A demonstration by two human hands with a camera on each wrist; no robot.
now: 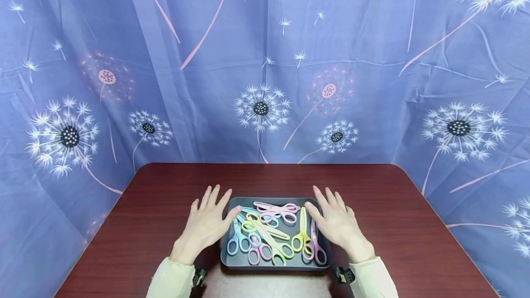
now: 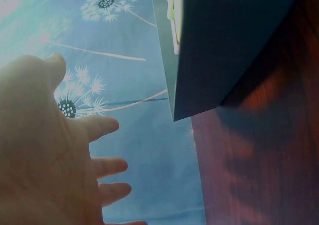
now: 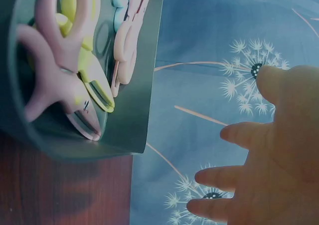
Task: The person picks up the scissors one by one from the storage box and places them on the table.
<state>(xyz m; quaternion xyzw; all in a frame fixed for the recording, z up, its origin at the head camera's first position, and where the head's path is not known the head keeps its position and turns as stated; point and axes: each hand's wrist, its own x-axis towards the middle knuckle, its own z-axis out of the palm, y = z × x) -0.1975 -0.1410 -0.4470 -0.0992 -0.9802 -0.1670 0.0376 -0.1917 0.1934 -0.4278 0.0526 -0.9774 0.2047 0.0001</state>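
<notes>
A dark grey tray (image 1: 276, 267) holds several pairs of pastel scissors in a loose pile. Pink scissors (image 1: 275, 208) lie at its back, blue scissors (image 1: 237, 233) at its left, and white-and-green scissors (image 1: 267, 236) across the middle. Yellow scissors (image 1: 303, 226) and purple scissors (image 1: 314, 245) are on the right side. My left hand (image 1: 207, 222), fingers spread, is by the tray's left side, its thumb near the rim. By the right side is my right hand (image 1: 338, 225), also with fingers spread. Neither hand holds anything; in the wrist views both look apart from the tray.
Under the tray is a dark red-brown wooden table (image 1: 165, 206) with rounded far corners. A blue curtain (image 1: 207, 118) printed with dandelions hangs behind it and along both sides. Dark wrist devices (image 1: 199, 277) sit at the cuffs of light sleeves (image 1: 171, 279).
</notes>
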